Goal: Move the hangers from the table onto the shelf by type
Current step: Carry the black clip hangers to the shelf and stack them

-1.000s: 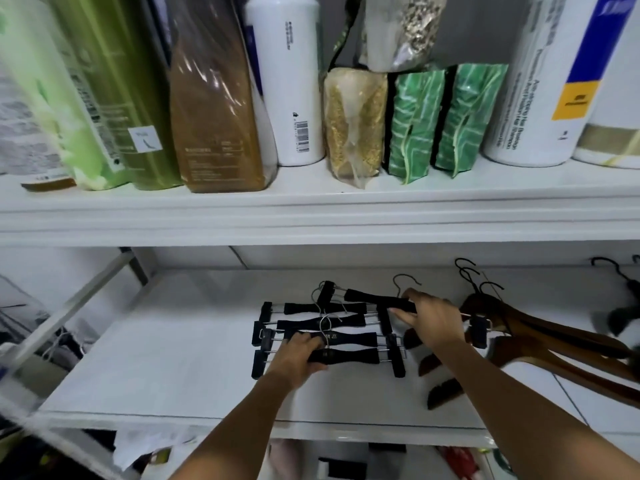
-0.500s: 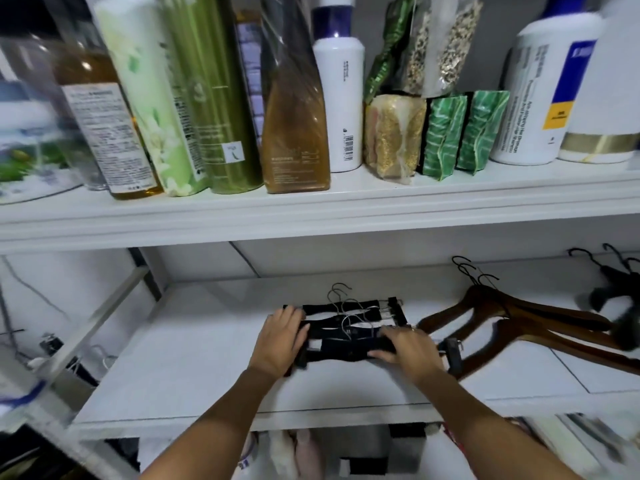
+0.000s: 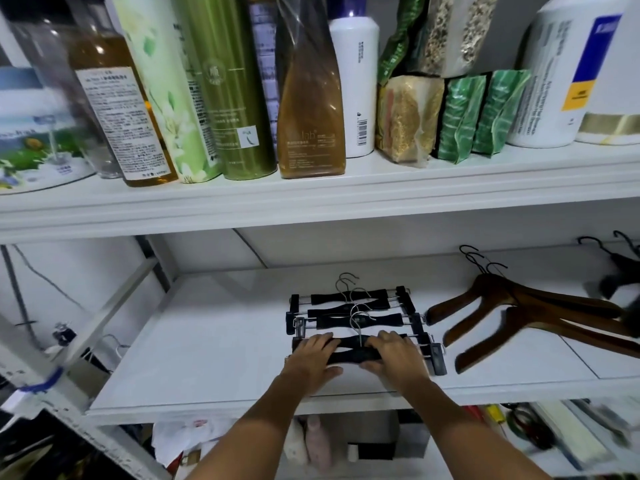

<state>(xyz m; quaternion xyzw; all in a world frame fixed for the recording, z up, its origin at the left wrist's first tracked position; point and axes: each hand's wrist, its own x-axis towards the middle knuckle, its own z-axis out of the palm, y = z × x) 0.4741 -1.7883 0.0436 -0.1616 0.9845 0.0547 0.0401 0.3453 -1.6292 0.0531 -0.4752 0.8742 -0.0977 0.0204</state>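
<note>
A row of black clip hangers with silver wire hooks (image 3: 353,311) lies flat on the white lower shelf (image 3: 207,344), one behind the other, hooks pointing toward the back wall. The person's left hand (image 3: 313,355) and right hand (image 3: 394,355) both sit on the nearest black hanger (image 3: 353,356), at the front of the row. Each hand grips its bar, with the fingers curled over the top and the thumb against the near edge. The left hand is at the bar's left end and the right hand at its right end, with bare bar between them.

Just to the right of the black row, apart from it, lie dark brown wooden hangers (image 3: 519,306), overlapping. Further right, at the frame's edge, are blurred dark hangers (image 3: 620,278).

The white upper shelf (image 3: 311,202) carries a tall green bottle (image 3: 221,98), an amber bottle (image 3: 311,116), a white bottle (image 3: 356,81) and green foil packets (image 3: 485,112).
</note>
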